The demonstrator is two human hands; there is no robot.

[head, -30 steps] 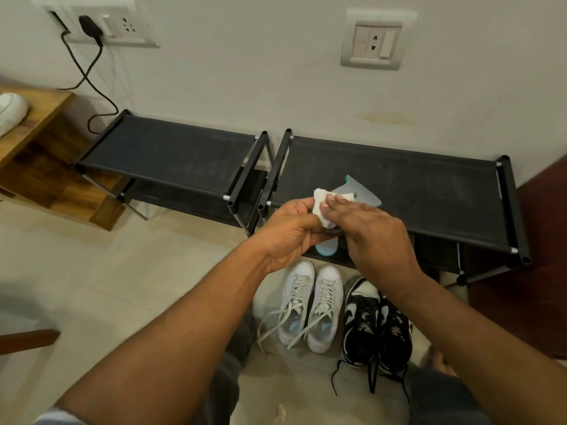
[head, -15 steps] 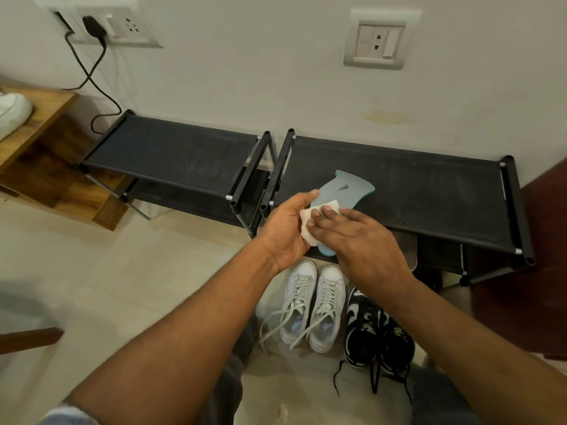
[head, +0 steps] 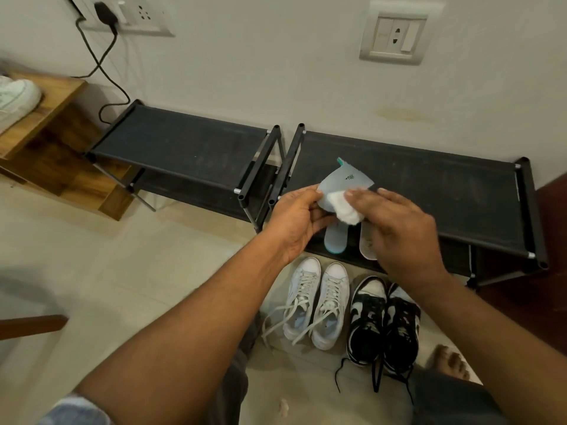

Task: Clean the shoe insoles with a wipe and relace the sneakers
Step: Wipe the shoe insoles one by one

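Note:
My left hand [head: 294, 219] grips a grey-blue insole [head: 346, 179] by its left edge, above the right black shoe rack [head: 445, 197]. My right hand [head: 402, 231] holds a bunched white wipe [head: 343, 207] against the insole's middle. The insole's teal-edged lower end hangs down towards the rack's front. A second, pale insole [head: 368, 250] lies on the rack, partly hidden under my right hand. On the floor below stand a white pair of sneakers [head: 319, 305] with loose laces and a black-and-white pair [head: 383, 323] with untied black laces.
A second black rack [head: 184, 148] stands to the left, beside a wooden shelf [head: 46, 127] with a white shoe [head: 15, 96] on it. A charger cable [head: 101, 65] hangs from the wall socket. My bare foot [head: 451, 360] is at the lower right.
My right hand has slid the wipe along the insole, first towards me and then back up. The insole has tilted, and the second insole now shows under my right hand.

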